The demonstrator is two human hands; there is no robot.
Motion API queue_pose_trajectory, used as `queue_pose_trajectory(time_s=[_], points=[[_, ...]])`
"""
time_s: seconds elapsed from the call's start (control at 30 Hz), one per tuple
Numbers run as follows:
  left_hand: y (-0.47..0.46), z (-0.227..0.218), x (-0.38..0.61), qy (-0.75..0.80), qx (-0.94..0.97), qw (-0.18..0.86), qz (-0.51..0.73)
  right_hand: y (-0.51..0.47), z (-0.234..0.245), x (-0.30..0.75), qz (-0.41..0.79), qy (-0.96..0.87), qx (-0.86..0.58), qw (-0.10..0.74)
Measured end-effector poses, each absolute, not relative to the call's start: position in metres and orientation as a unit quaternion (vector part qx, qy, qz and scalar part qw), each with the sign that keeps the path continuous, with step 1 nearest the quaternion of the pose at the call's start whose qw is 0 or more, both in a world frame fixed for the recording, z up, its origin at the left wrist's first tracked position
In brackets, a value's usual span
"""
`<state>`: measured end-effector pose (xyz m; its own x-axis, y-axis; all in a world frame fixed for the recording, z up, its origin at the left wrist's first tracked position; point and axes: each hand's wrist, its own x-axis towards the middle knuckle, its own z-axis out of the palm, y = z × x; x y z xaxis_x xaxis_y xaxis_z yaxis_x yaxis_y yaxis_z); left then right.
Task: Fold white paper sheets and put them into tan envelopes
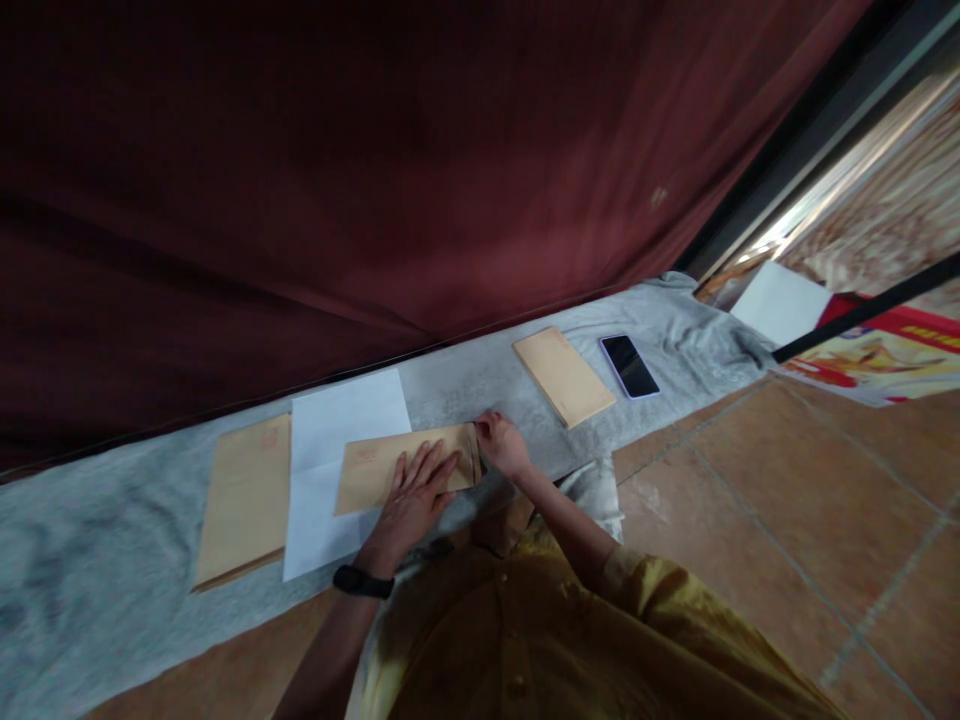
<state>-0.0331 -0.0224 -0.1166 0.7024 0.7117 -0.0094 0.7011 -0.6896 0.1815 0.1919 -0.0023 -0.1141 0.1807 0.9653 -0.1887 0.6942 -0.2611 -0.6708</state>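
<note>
A brown paper envelope point(367, 470) with faint red print lies across the right side of a white paper sheet point(322, 500). My left hand point(421, 482) rests flat on the envelope, fingers spread, with a black band point(364, 581) at the wrist. At the envelope's right end, where its edge looks dark and folded, my right hand point(501, 442) has its fingers closed in a pinch. Those fingertips touch the envelope's end; what exactly they grip is too small to tell.
Left of the sheet lies a stack of brown envelopes point(244, 500). Another envelope stack point(566, 375) and a smartphone point(630, 367) are to the right. All rest on a grey cloth point(112, 560) on a narrow ledge, backed by a dark red curtain point(375, 200). Tiled floor point(750, 560) spreads at right.
</note>
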Motion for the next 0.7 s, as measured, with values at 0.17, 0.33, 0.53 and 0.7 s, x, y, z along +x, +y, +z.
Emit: queue_pose_trajectory(time_s=[0.17,0.33,0.53,0.7], points=[[-0.039,-0.116,-0.016,0.376,0.924,0.036,0.052,0.015,-0.120,0.187,0.331,-0.544,-0.732,0.242],[-0.046,-0.119,-0.005,0.348,0.935,0.012,0.065,0.023,-0.120,0.188,0.382,-0.526,-0.712,0.265],[-0.039,-0.102,-0.013,0.276,0.954,-0.014,0.113,0.017,-0.117,0.201,0.458,-0.488,-0.674,0.312],[-0.034,-0.081,-0.014,0.203,0.967,-0.029,0.153,0.000,-0.114,0.217,0.505,-0.444,-0.652,0.351]])
